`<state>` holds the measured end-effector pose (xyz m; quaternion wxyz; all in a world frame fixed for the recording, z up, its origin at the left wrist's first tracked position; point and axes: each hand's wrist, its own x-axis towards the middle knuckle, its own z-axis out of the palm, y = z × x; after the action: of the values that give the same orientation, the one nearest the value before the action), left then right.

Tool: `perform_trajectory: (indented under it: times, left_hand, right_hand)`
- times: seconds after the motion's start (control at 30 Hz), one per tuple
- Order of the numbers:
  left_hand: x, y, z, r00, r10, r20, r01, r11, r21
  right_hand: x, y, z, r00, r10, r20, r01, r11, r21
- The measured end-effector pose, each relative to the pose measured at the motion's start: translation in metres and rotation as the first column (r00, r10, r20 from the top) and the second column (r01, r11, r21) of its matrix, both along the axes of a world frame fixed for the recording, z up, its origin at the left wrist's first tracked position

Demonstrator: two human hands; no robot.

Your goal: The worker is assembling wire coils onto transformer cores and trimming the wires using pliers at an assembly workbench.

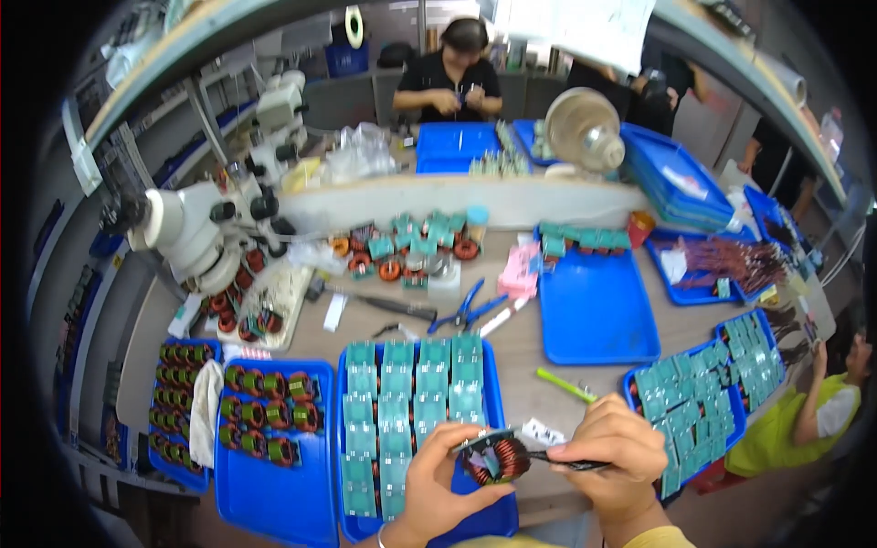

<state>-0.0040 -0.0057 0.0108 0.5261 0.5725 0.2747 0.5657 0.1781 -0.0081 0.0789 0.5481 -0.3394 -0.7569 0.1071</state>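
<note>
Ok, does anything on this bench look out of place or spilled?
I see no spill. The jumbled green boards and toroidal coils behind the blue-handled pliers look untidy, since the boards in the front-middle blue tray lie in columns.

We're looking out from the wearer's head, the left fisheye facing forward and steeply down across the bench (523,393). The hands (614,450) are showing up close, low in frame; a seated person (448,91) is facing us from well beyond, and edges are bowing toward the dark rim.
</note>
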Motion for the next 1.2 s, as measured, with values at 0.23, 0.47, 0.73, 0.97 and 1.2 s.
perform_trajectory:
  times: [0.23, 0.47, 0.73, 0.97, 1.2]
  left_hand:
    - [0.005, -0.004, -0.005, 0.986, -0.099, 0.132, 0.123, 0.974, -0.188]
    - [0.01, 0.0, -0.005, 0.963, -0.131, 0.236, 0.2, 0.934, -0.296]
    - [0.008, 0.009, -0.018, 0.813, 0.014, 0.583, 0.455, 0.609, -0.65]
    - [0.008, 0.012, -0.016, 0.875, -0.124, 0.468, 0.377, 0.782, -0.497]
    - [0.008, 0.01, -0.01, 0.924, -0.136, 0.357, 0.301, 0.834, -0.462]
  right_hand:
    - [0.001, -0.007, 0.003, 0.999, -0.017, -0.052, 0.017, 1.0, 0.01]
    - [0.008, -0.011, 0.003, 0.996, -0.06, -0.066, 0.061, 0.998, 0.014]
    - [0.013, -0.012, 0.006, 0.997, -0.061, -0.047, 0.062, 0.998, 0.033]
    - [0.012, -0.006, 0.003, 0.996, -0.052, -0.072, 0.056, 0.997, 0.05]
    - [0.009, -0.01, 0.007, 0.994, -0.097, -0.058, 0.096, 0.995, -0.023]
